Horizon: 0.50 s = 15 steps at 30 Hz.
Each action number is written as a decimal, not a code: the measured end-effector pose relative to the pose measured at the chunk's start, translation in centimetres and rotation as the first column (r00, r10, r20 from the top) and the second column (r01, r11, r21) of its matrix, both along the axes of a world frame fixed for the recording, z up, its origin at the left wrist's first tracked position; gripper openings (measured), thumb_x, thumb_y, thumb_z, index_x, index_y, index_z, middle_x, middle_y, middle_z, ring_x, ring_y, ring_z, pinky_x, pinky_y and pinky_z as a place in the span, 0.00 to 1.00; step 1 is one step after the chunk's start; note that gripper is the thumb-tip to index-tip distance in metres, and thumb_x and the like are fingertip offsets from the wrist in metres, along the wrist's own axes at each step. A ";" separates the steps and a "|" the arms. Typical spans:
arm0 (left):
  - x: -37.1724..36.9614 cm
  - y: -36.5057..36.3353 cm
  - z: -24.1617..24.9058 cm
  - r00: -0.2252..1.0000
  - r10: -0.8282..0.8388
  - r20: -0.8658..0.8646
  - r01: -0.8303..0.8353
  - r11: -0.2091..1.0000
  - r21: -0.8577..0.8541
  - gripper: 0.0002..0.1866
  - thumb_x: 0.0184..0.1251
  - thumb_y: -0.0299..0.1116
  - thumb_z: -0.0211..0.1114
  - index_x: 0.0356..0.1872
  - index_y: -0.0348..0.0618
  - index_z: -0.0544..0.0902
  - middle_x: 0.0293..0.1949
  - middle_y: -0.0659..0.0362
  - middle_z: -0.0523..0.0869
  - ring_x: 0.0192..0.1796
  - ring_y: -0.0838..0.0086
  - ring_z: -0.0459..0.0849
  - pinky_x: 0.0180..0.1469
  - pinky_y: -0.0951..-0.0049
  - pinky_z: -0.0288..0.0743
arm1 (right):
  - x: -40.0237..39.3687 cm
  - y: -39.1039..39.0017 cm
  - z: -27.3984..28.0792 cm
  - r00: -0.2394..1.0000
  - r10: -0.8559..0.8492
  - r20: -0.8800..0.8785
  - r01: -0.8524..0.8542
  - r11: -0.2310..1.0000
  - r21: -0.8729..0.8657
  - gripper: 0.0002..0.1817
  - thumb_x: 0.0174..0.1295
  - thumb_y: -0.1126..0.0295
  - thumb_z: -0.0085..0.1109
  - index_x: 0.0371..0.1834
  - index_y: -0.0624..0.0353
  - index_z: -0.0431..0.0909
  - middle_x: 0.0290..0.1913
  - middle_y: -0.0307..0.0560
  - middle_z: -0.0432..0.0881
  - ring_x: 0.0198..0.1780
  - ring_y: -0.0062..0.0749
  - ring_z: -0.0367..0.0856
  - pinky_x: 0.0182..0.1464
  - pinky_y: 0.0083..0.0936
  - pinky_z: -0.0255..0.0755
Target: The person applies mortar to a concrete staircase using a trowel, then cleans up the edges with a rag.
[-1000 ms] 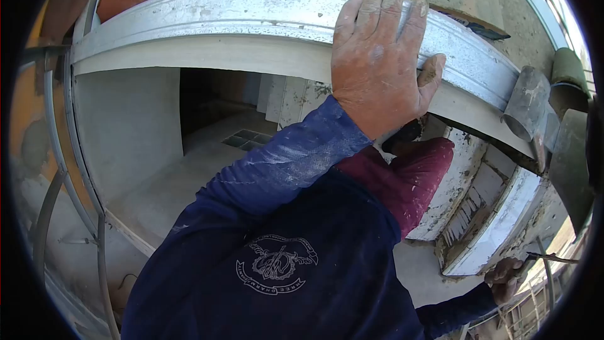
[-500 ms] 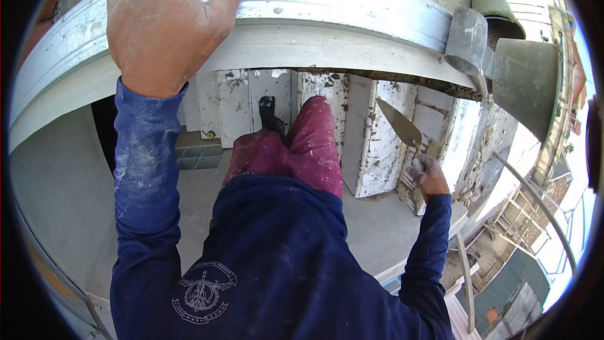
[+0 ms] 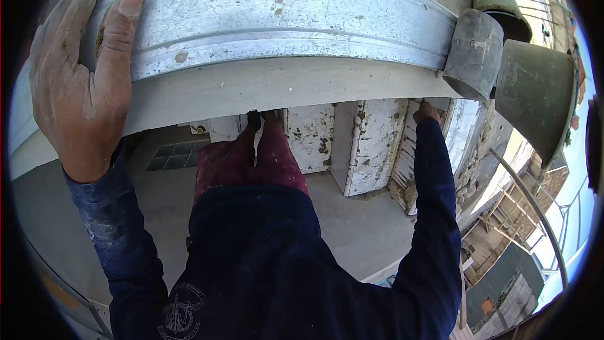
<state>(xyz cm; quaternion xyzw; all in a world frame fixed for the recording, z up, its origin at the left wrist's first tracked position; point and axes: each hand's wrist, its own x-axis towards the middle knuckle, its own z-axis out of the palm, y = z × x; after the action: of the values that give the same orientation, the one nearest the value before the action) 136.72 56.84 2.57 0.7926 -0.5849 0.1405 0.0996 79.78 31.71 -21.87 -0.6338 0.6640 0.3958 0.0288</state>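
My left hand (image 3: pixel 88 88) lies over the left part of a long silvery moulded ledge (image 3: pixel 283 12), thumb apart from the stretched fingers. Its skin and the blue sleeve are dusted with white. My right hand (image 3: pixel 427 112) reaches in under the pale lower edge (image 3: pixel 264 82) of that ledge, close to the white, mortar-spotted panels (image 3: pixel 380 141). Its fingers are closed and partly hidden. The trowel seen in it half a second ago is out of sight behind the edge.
A grey cylindrical container (image 3: pixel 475 50) hangs over the ledge's right end, beside a large greenish bucket (image 3: pixel 535 94) and another bucket (image 3: pixel 500 6). A curved pole (image 3: pixel 535 204) rises at the right. Below lies a grey floor (image 3: pixel 352 233), with a dark tiled patch (image 3: pixel 176 156).
My left hand has slid left along the ledge. My right hand has moved up under the ledge, taking the trowel out of view. The view and my body have shifted.
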 end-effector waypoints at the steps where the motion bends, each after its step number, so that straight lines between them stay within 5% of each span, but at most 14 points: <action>1: -0.1 0.1 -0.2 0.999 -0.001 -0.047 0.000 1.000 -0.012 0.22 0.73 0.47 0.57 0.56 0.42 0.83 0.54 0.49 0.84 0.60 0.58 0.78 0.66 0.63 0.65 | 0.5 -0.8 -0.4 1.000 0.002 -0.018 -0.002 1.000 -0.008 0.23 0.59 0.66 0.56 0.60 0.53 0.77 0.59 0.54 0.80 0.61 0.47 0.79 0.63 0.40 0.72; 6: 0.2 1.4 -1.3 0.938 0.124 -0.325 -0.119 0.992 0.036 0.24 0.77 0.44 0.52 0.62 0.34 0.77 0.63 0.45 0.77 0.67 0.62 0.73 0.70 0.67 0.62 | 4.4 -3.6 -3.3 0.997 0.076 0.011 -0.075 0.995 -0.062 0.22 0.59 0.66 0.56 0.59 0.54 0.77 0.60 0.54 0.80 0.61 0.47 0.79 0.63 0.40 0.72; 8: 0.2 1.4 -1.9 0.964 0.100 -0.246 -0.107 0.994 -0.016 0.20 0.79 0.41 0.50 0.60 0.41 0.80 0.58 0.46 0.81 0.61 0.60 0.79 0.65 0.67 0.68 | 5.1 -4.0 -3.3 0.992 0.117 0.042 -0.114 0.991 -0.069 0.22 0.59 0.66 0.56 0.59 0.54 0.77 0.60 0.54 0.80 0.61 0.47 0.79 0.63 0.40 0.72; 15: 1.0 3.2 -2.4 0.914 0.191 -0.359 -0.161 0.981 0.111 0.23 0.81 0.39 0.45 0.68 0.37 0.70 0.68 0.49 0.72 0.71 0.67 0.69 0.73 0.72 0.57 | 5.9 -3.9 -3.0 0.965 0.237 0.109 -0.226 0.969 -0.103 0.22 0.59 0.66 0.55 0.58 0.55 0.78 0.60 0.54 0.80 0.61 0.47 0.78 0.63 0.39 0.72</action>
<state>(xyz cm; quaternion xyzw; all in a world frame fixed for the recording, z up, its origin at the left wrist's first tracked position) 137.70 60.09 0.18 0.8575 -0.4873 -0.0250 0.1629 85.70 27.80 -24.90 -0.7305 0.5993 0.3273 -0.0061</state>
